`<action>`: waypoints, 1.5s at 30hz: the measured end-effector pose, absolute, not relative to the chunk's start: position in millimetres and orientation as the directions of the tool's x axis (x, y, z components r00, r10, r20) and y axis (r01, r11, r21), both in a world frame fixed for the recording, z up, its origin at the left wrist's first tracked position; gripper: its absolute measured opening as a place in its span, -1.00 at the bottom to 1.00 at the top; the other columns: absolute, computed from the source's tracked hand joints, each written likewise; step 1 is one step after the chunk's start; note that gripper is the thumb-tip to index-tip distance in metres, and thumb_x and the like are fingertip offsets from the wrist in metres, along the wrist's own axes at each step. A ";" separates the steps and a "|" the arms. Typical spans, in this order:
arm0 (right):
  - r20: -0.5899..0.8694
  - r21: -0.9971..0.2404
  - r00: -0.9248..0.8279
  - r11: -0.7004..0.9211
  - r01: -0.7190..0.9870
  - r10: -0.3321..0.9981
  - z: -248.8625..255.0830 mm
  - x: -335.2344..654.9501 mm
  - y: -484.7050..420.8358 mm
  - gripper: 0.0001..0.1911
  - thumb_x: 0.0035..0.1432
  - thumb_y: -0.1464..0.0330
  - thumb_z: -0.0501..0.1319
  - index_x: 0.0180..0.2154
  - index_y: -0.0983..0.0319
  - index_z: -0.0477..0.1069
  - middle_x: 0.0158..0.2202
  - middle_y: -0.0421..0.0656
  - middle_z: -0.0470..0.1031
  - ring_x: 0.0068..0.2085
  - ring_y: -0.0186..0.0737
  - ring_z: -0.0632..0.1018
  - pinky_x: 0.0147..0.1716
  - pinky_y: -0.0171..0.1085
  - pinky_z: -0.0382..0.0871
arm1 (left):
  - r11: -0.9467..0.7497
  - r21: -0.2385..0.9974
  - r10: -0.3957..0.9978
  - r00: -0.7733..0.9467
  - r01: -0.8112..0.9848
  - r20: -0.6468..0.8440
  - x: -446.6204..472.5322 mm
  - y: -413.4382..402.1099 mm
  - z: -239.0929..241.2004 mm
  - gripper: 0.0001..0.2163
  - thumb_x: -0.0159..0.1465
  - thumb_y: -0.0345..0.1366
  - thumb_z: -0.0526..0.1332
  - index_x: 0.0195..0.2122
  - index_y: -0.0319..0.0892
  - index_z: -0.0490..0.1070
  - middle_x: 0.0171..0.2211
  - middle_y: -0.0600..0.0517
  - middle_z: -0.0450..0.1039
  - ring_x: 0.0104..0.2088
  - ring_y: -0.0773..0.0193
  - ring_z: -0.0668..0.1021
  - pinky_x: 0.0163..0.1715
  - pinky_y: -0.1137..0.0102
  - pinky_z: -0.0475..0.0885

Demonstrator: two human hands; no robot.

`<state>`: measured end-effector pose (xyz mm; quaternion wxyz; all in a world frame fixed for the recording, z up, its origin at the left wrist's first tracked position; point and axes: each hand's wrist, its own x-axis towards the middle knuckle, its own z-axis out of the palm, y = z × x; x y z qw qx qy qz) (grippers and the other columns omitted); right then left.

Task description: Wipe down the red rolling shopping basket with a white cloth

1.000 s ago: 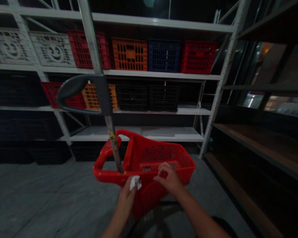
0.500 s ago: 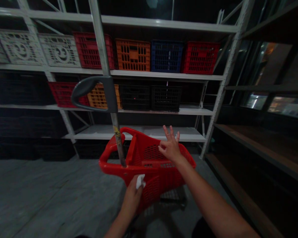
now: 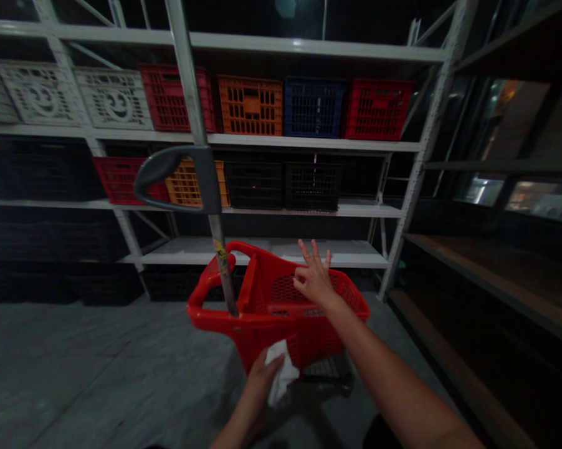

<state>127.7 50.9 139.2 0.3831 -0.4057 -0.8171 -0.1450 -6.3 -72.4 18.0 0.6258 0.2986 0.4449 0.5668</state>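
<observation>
A crumpled white tissue hangs from my left hand, which is closed around it low in front of the cart's side. Higher up and to the right, my right hand hovers over the basket of the red shopping cart. Its thumb and index finger meet in a ring while the other fingers stand up and spread; nothing shows in the pinch. The cart stands side-on, its red push handle toward the left.
A metal pole with a grey loop grip rises from the cart's handle end. Behind stands a white rack with crates, including an orange crate and a blue crate. Dark wooden shelves line the right.
My left hand has moved slightly down and right, and more of the tissue now shows, spread out. My right hand has shifted a little left, keeping its ring shape.
</observation>
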 end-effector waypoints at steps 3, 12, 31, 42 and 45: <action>0.724 -0.121 -0.366 0.629 0.768 0.585 137.9 130.6 49.3 -0.84 -0.04 0.42 0.15 -0.62 0.26 0.35 0.26 -0.31 -0.27 0.24 -0.01 -0.28 0.03 0.22 -0.52 | 0.195 0.852 0.976 0.014 -0.485 -0.215 -5.6 -74.1 29.5 -0.69 -0.05 -0.27 0.27 -0.26 -0.26 0.36 -0.47 -0.06 0.52 -0.48 0.19 0.55 -0.45 0.37 0.44; 0.398 -0.873 -0.336 0.465 0.150 0.854 58.7 123.1 -0.6 -0.74 0.09 0.22 0.08 -0.26 0.20 0.43 -0.21 -0.11 0.48 -0.15 -0.21 0.46 -0.12 -0.18 0.28 | 0.178 0.800 0.974 -0.015 -0.573 -0.228 -10.8 -81.3 51.5 -0.58 0.03 -0.23 0.22 -0.07 -0.24 0.29 -0.30 -0.10 0.52 -0.34 0.13 0.56 -0.33 0.28 0.45; 0.059 -0.954 -0.293 -0.033 -0.300 0.954 48.9 137.4 -48.7 -0.71 -0.17 0.22 0.30 -0.49 0.25 0.26 -0.61 -0.31 0.34 -0.61 -0.43 0.34 -0.62 -0.44 0.19 | 0.195 0.905 0.981 0.096 -0.379 -0.171 -15.7 -88.9 63.0 -0.64 -0.05 -0.07 0.25 -0.29 -0.18 0.36 -0.42 0.03 0.46 -0.47 0.32 0.47 -0.46 0.43 0.34; 0.107 -0.992 -0.026 0.105 -0.066 0.994 41.1 144.8 -54.2 -0.72 -0.06 0.17 0.20 -0.35 0.23 0.36 -0.62 -0.27 0.31 -0.64 -0.42 0.30 -0.68 -0.43 0.18 | -0.113 0.988 0.933 -0.332 0.102 0.141 -30.5 -80.2 45.8 -0.71 0.00 -0.06 0.19 -0.60 -0.15 0.18 -0.68 0.19 0.17 -0.62 0.44 0.26 -0.61 0.53 0.16; 0.337 -0.939 -0.151 0.343 0.014 0.929 54.5 140.3 -69.6 -0.53 -0.17 0.33 0.30 -0.13 0.16 0.32 -0.21 -0.13 0.39 -0.21 -0.21 0.43 -0.22 -0.28 0.32 | -0.118 0.980 0.926 -0.338 0.161 0.167 -26.7 -81.2 49.5 -0.70 0.01 -0.09 0.18 -0.64 -0.14 0.12 -0.69 0.20 0.11 -0.63 0.45 0.21 -0.62 0.53 0.14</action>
